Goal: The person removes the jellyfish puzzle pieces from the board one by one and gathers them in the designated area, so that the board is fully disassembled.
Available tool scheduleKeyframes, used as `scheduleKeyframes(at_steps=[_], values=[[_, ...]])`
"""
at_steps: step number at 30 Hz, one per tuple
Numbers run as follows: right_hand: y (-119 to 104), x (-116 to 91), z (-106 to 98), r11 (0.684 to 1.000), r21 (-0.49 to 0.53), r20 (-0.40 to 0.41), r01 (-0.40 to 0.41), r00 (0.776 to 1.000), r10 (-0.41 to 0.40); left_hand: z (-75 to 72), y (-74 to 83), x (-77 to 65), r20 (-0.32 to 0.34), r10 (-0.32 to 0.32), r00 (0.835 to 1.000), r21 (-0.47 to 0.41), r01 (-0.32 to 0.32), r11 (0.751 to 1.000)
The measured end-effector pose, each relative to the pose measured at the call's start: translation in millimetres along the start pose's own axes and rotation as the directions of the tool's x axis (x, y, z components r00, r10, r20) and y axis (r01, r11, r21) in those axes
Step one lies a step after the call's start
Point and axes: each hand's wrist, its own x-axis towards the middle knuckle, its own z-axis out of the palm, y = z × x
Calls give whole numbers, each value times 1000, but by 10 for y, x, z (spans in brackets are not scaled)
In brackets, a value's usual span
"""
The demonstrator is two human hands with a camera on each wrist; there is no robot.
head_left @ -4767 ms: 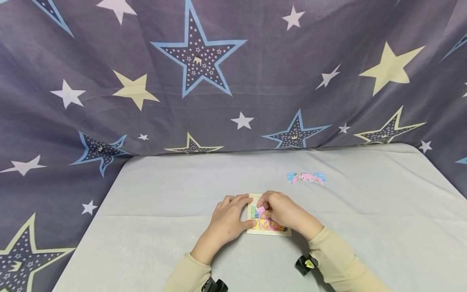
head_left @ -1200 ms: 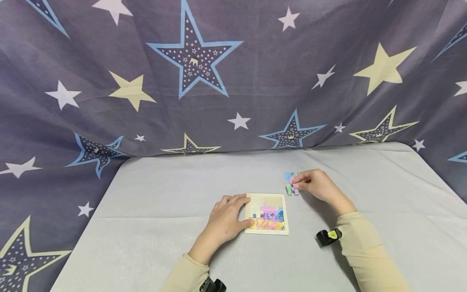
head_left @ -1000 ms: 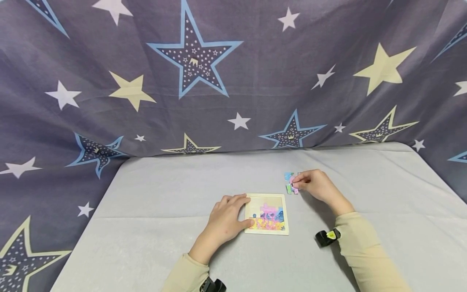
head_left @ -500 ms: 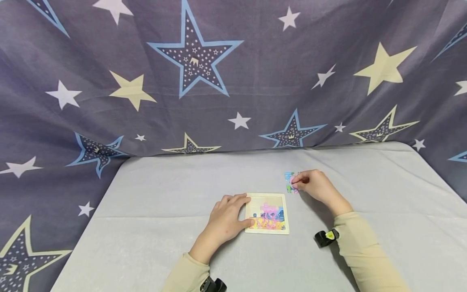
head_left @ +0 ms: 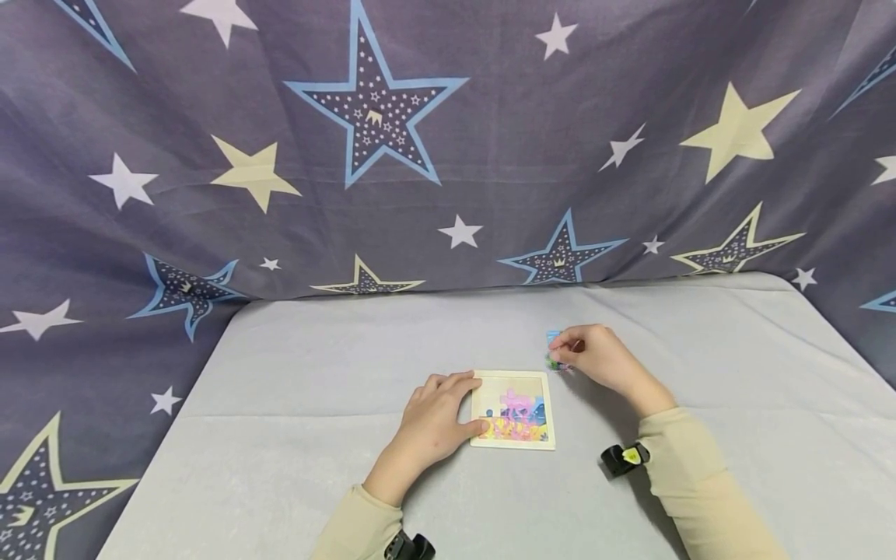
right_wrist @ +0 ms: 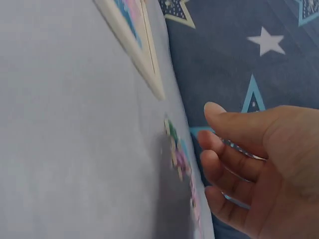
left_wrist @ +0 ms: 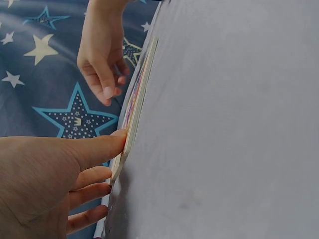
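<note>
A square puzzle tray [head_left: 551,412] with a pale wooden rim lies flat; pink, blue and yellow pieces [head_left: 518,416] fill its lower right part. The left hand [head_left: 434,416] rests along the tray's left side, thumb on the lower corner and a fingertip at the upper one. In the left wrist view its thumb [left_wrist: 99,149] presses the tray's edge. Beyond the tray, the right hand [head_left: 595,354] is over several loose puzzle pieces [head_left: 553,362], hiding most of them. Seen from the right wrist, its thumb and fingers [right_wrist: 224,172] stand apart with nothing between them, beside the loose pieces [right_wrist: 179,159].
Grey cloth [head_left: 280,467] covers the table. A dark curtain [head_left: 448,155] printed with stars hangs along the back and sides. Each sleeve carries a small black wrist camera [head_left: 619,460].
The right hand went from the tray to the loose pieces, bringing a green and pink piece. That piece has moved up against the others, and the fingers have shifted slightly left. The left hand stays put.
</note>
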Motion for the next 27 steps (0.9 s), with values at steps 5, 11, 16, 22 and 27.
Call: scheduleKeyframes(at_steps=[5, 11, 16, 22, 27], values=[[-114, -11, 79, 997, -25, 69, 68, 995, -66, 3, -6, 8, -2, 1, 1000, 2, -1, 1000], [-221, -38, 177, 991, -18, 164, 136, 978, -131, 10, -10, 17, 4, -1, 1000, 6, 1, 1000], [-318, -67, 243, 985, 12, 247, 175, 954, -172, 12, -14, 21, 6, 1, 1000, 7, -1, 1000], [-428, -109, 312, 984, -16, 325, 175, 932, -161, 11, -21, 17, 9, 3, 1000, 6, -3, 1000], [-472, -116, 361, 981, -49, 353, 187, 922, -158, 10, -24, 17, 8, 9, 1000, 5, -9, 1000]])
